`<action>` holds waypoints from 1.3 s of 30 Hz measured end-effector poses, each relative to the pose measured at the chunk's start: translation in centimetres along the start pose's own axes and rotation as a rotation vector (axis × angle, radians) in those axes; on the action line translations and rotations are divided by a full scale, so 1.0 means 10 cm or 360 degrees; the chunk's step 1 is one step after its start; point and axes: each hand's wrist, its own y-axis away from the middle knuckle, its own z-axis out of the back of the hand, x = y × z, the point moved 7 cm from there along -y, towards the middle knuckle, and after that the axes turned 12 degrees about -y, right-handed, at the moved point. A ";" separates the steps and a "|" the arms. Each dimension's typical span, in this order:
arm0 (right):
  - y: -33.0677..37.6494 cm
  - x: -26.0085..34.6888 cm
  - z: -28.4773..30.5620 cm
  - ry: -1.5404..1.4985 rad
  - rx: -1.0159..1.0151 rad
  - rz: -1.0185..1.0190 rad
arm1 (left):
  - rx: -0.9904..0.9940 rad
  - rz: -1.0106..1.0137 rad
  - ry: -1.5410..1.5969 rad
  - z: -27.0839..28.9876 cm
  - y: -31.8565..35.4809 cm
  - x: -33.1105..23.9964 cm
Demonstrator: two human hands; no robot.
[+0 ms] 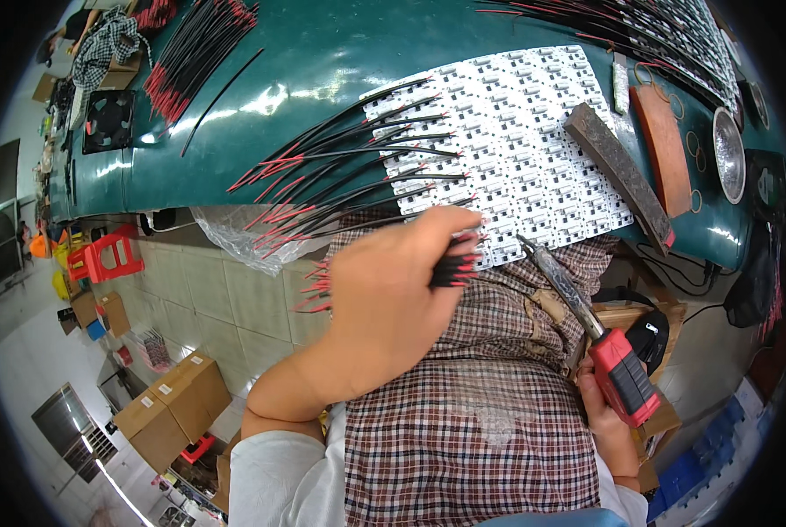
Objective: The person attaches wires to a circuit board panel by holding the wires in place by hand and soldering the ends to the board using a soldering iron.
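Note:
My left hand (384,299), slightly blurred, is closed around a bundle of short black wires with red ends (453,270), over the near left corner of a white circuit board panel (533,132). Rows of small parts cover the panel. Along its left side several black wires with red ends (310,162) reach onto it and hang past the table edge. In my right hand (597,404) is a soldering iron (623,378) with a red and black handle. Its dark tip points at the panel's near edge, close to my left fingers; whether it touches cannot be made out.
A dark bar (617,176) lies across the panel's right side, beside an orange-brown block (661,149), rubber bands (696,151) and a metal bowl (728,158). More wires (195,57) lie at the far left of the green table (323,53), near a black fan (109,119).

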 end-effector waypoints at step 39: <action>-0.21 0.18 -0.14 0.0088 0.0187 0.0251 | 0.0091 -0.0137 -0.0191 -0.40 0.04 0.07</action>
